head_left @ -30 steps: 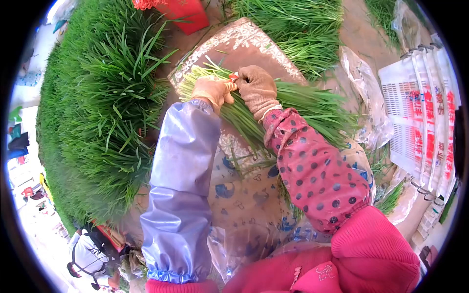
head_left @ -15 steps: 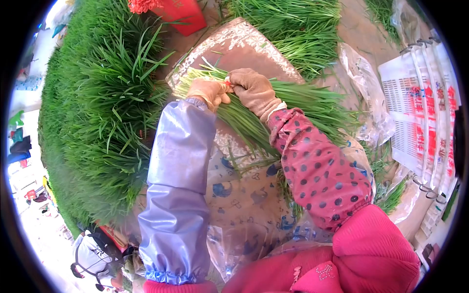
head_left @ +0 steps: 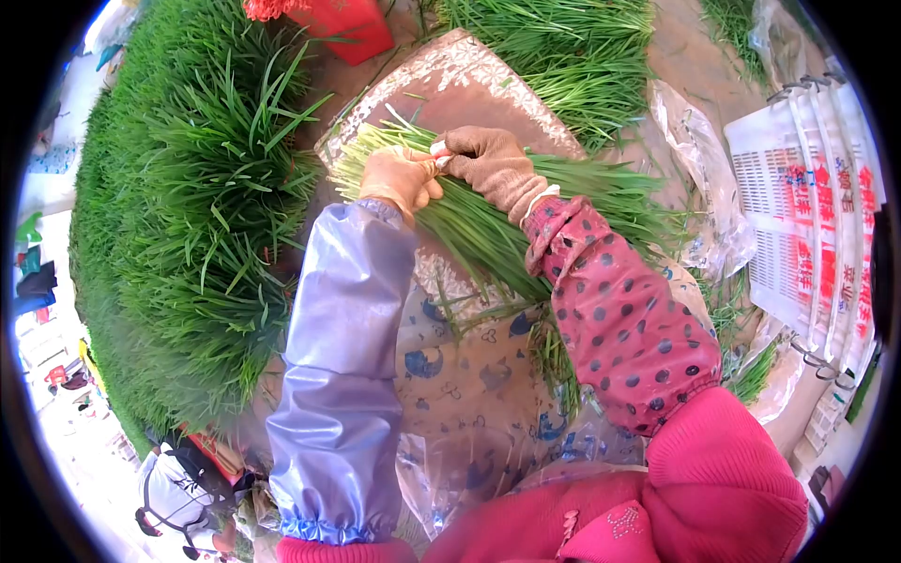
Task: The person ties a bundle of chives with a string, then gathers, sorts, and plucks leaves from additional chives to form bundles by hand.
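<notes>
Green bundle lies under both hands; red characters mark crates.

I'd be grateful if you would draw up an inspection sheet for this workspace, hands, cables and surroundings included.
Surface: board, its white pattern patchy and worn.
Job's things: bunch of green stalks lying across the board, pale ends to the left.
Clutter: crumpled clear plastic right of the board.
Hands: left hand and right hand, both gloved, close together over the bunch; a small reddish thing between them is unclear.
Cables: nothing seen.
Surroundings: large heap of greens at left, red box beyond, white crates at right.
</notes>
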`<state>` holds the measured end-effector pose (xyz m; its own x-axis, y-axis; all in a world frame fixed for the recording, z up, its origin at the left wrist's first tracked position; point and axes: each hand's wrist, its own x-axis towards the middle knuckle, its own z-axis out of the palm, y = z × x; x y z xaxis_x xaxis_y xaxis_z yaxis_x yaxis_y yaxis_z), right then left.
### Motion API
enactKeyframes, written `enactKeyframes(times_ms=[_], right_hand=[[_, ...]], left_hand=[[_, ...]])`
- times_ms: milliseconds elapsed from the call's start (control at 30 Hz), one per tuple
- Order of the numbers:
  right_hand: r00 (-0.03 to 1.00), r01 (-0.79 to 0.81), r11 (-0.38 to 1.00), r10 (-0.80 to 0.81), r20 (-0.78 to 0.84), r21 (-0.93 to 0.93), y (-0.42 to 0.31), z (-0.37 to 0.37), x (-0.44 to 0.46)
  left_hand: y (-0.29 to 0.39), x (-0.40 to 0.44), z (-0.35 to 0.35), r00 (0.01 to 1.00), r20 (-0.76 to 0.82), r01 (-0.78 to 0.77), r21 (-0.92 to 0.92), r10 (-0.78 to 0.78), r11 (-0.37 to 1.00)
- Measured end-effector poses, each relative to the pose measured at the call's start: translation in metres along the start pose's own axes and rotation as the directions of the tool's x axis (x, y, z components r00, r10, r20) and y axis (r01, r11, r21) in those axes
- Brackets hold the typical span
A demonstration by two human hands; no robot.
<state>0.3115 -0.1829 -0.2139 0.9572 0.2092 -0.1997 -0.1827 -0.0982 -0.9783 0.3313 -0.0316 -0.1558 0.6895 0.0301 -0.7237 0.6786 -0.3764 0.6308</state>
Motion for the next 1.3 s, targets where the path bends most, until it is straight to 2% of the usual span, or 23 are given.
enactKeyframes(times_ms=[67,267,400,467,500,567,700,800,1000,1067,1200,1300], right_hand=[[0.982,0.174,0.985,-0.172,-0.084,0.020,0.009,0.004,-0.002],[0.967,0.176,0.968,-0.204,-0.151,-0.178,-0.007,0.005,-0.013],[0.963,0.226,0.953,-0.250,-0.099,-0.199,0.003,0.005,-0.007],[0.966,0.236,0.968,-0.244,-0.091,-0.083,0.004,0.005,-0.007],[0.966,0.235,0.968,-0.242,-0.092,-0.083,0.004,0.004,-0.007],[0.951,0.289,0.937,-0.304,-0.051,-0.196,0.004,0.001,-0.005],[0.949,0.288,0.940,-0.305,-0.074,-0.184,0.009,0.004,-0.006],[0.953,0.266,0.953,-0.283,-0.106,-0.148,0.009,0.004,-0.007],[0.952,0.280,0.940,-0.298,-0.069,-0.194,0.007,0.003,-0.007],[0.966,0.242,0.965,-0.250,-0.063,-0.103,0.011,0.003,-0.005],[0.971,0.223,0.973,-0.227,-0.075,-0.062,0.013,0.005,-0.005],[0.965,0.239,0.968,-0.245,-0.089,-0.079,0.014,0.006,-0.004]], left_hand=[[-0.001,-0.004,0.001,1.000,0.002,-0.026,-0.007,0.026,1.000],[-0.004,-0.005,0.000,0.998,0.017,-0.060,-0.053,0.061,0.997],[-0.002,-0.007,0.003,0.999,-0.008,-0.049,-0.037,0.049,0.998],[-0.003,-0.004,0.003,0.998,0.000,-0.060,-0.025,0.060,0.998],[-0.004,-0.003,0.003,0.997,0.011,-0.071,-0.012,0.072,0.997],[-0.007,-0.001,0.006,0.997,-0.010,-0.082,-0.006,0.082,0.997],[-0.010,-0.005,0.007,0.990,-0.022,-0.142,0.032,0.142,0.989],[-0.013,-0.005,0.005,0.988,0.029,-0.153,-0.030,0.154,0.988],[-0.019,-0.001,0.002,0.981,0.107,-0.150,-0.122,0.163,0.981],[-0.020,0.001,0.001,0.976,0.124,-0.165,-0.138,0.182,0.977],[-0.020,0.002,0.003,0.976,0.091,-0.187,-0.109,0.197,0.976],[-0.022,0.003,0.004,0.980,0.071,-0.170,-0.192,0.187,0.966]])
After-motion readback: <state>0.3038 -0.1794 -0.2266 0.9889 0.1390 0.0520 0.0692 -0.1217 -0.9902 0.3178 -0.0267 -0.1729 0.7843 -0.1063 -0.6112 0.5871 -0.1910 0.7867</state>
